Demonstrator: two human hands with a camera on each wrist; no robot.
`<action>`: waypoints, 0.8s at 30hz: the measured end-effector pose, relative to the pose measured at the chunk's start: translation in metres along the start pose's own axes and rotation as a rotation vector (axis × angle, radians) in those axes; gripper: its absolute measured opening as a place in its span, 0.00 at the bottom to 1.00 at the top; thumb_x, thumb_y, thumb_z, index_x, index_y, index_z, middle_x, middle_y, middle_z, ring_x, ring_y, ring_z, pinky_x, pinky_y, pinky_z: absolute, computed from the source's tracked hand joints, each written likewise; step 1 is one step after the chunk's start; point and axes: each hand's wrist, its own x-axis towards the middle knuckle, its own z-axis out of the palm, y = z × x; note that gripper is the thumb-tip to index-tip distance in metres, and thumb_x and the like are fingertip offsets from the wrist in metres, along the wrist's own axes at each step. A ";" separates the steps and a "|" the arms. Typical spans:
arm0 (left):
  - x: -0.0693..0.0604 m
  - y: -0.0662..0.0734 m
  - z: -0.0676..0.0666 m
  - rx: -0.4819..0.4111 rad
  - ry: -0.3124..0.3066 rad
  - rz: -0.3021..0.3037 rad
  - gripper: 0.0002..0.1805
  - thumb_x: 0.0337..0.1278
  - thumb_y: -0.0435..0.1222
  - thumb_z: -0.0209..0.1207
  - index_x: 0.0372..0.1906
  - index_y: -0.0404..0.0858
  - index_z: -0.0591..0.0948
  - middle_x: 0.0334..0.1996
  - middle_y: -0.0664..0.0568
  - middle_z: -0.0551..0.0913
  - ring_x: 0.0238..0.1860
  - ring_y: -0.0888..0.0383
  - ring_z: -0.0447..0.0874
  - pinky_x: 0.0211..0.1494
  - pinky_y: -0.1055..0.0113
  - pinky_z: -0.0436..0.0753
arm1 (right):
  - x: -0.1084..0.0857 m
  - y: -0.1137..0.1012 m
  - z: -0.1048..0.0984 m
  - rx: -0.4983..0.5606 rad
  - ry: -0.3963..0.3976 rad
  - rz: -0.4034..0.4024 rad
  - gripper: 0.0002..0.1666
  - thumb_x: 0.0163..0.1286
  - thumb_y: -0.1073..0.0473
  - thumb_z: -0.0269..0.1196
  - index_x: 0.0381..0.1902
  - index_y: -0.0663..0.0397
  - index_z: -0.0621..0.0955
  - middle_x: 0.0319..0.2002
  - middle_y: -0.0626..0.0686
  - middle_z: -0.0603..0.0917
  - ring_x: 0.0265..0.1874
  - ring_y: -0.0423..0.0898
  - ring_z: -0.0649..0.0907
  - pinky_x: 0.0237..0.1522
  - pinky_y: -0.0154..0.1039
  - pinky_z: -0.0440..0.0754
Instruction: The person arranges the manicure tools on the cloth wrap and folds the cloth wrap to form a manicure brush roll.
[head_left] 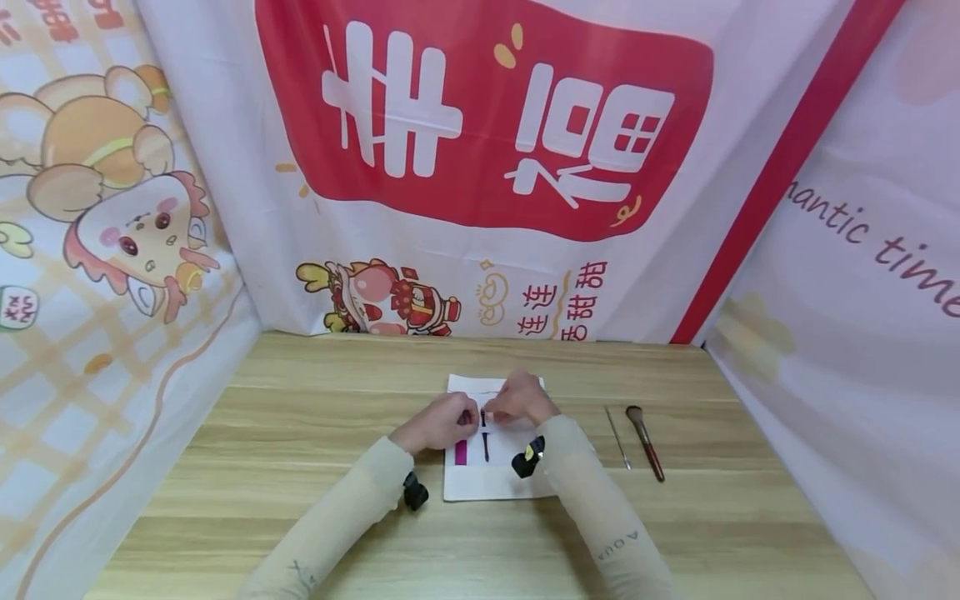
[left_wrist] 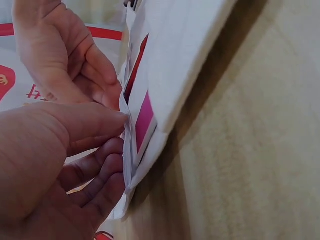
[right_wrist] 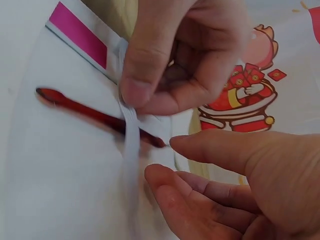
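Note:
A white cloth sheet (head_left: 498, 482) lies on the table with a white band (right_wrist: 131, 145) across it. A slim tool with a glossy dark red handle (right_wrist: 85, 111) passes under this band; its kind is unclear. My left hand (head_left: 450, 419) pinches the band between thumb and fingers, beside a magenta patch (left_wrist: 144, 117). Facing it, my right hand (head_left: 522, 398) has its fingers apart, one fingertip at the thin end of the tool. Whether that fingertip presses the end cannot be made out.
Right of the cloth, a thin metal rod (head_left: 618, 437) and a brush with a dark red handle (head_left: 646, 443) lie on the wooden table (head_left: 337, 367). Printed fabric (head_left: 480, 275) hangs behind the table and at both sides.

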 end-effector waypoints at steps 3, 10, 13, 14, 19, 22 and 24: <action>0.002 0.001 0.000 0.012 0.016 0.039 0.05 0.69 0.31 0.64 0.36 0.42 0.87 0.36 0.56 0.85 0.37 0.60 0.78 0.48 0.65 0.81 | -0.007 0.007 -0.016 0.022 0.012 -0.010 0.10 0.63 0.56 0.76 0.32 0.57 0.88 0.29 0.54 0.91 0.30 0.48 0.91 0.40 0.41 0.89; 0.007 0.008 -0.002 0.043 0.047 0.127 0.07 0.66 0.30 0.65 0.32 0.42 0.86 0.32 0.56 0.83 0.35 0.61 0.77 0.45 0.66 0.81 | -0.025 0.040 -0.057 0.015 0.065 -0.065 0.09 0.65 0.55 0.75 0.34 0.55 0.90 0.30 0.53 0.91 0.33 0.49 0.90 0.38 0.42 0.88; 0.009 0.012 0.000 0.044 0.035 0.120 0.06 0.68 0.31 0.66 0.33 0.41 0.86 0.33 0.56 0.83 0.37 0.61 0.77 0.48 0.66 0.81 | -0.033 0.057 -0.074 -0.022 0.092 -0.093 0.09 0.66 0.55 0.74 0.34 0.56 0.90 0.30 0.55 0.91 0.32 0.50 0.90 0.34 0.37 0.85; 0.009 0.014 0.001 0.041 0.030 0.119 0.05 0.68 0.31 0.66 0.34 0.41 0.86 0.34 0.56 0.83 0.37 0.61 0.77 0.48 0.65 0.81 | -0.036 0.063 -0.080 -0.047 0.105 -0.100 0.09 0.66 0.55 0.73 0.33 0.56 0.91 0.30 0.55 0.91 0.31 0.49 0.89 0.32 0.36 0.83; 0.012 0.018 0.007 0.060 0.027 0.131 0.04 0.67 0.31 0.66 0.35 0.40 0.87 0.34 0.55 0.83 0.37 0.60 0.76 0.47 0.65 0.80 | -0.050 0.092 -0.102 -0.100 0.141 -0.054 0.08 0.65 0.55 0.72 0.33 0.54 0.89 0.32 0.53 0.90 0.32 0.47 0.84 0.32 0.37 0.80; 0.016 0.019 0.009 0.085 0.031 0.147 0.04 0.66 0.31 0.66 0.35 0.41 0.87 0.34 0.55 0.83 0.36 0.60 0.76 0.46 0.66 0.80 | -0.056 0.110 -0.113 -0.103 0.153 -0.028 0.07 0.65 0.55 0.72 0.33 0.53 0.88 0.33 0.54 0.89 0.33 0.48 0.84 0.32 0.38 0.80; 0.018 0.019 0.009 0.093 0.028 0.148 0.04 0.67 0.31 0.66 0.35 0.41 0.87 0.33 0.55 0.83 0.36 0.60 0.77 0.45 0.67 0.80 | -0.060 0.122 -0.118 -0.114 0.167 -0.012 0.08 0.66 0.54 0.73 0.32 0.53 0.88 0.32 0.54 0.87 0.31 0.47 0.82 0.30 0.38 0.79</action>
